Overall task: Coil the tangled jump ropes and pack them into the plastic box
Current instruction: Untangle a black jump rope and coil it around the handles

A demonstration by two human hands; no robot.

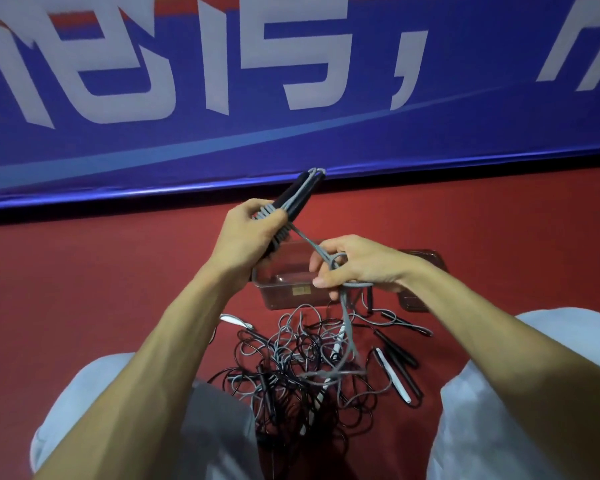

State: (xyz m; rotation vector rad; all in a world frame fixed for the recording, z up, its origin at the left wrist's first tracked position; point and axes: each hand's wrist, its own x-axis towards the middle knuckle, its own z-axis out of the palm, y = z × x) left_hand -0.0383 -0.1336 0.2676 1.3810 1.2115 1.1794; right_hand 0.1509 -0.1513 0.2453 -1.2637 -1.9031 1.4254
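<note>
My left hand [248, 233] grips a pair of black jump-rope handles [297, 195] held together, with grey cord wound in several turns around them. The same grey cord [347, 327] runs down to my right hand [355, 266], which holds it looped around the fingers. From there it drops into a tangled pile of black and grey ropes [302, 368] on the red floor between my knees. A clear plastic box [281, 289] stands on the floor just beyond the pile, partly hidden behind both hands.
Loose black and white handles [395, 372] lie to the right of the pile. A second clear plastic piece [420, 261], perhaps the lid, sits right of the box. A blue banner with white characters [291, 81] closes off the far side. My knees [534, 375] flank the pile.
</note>
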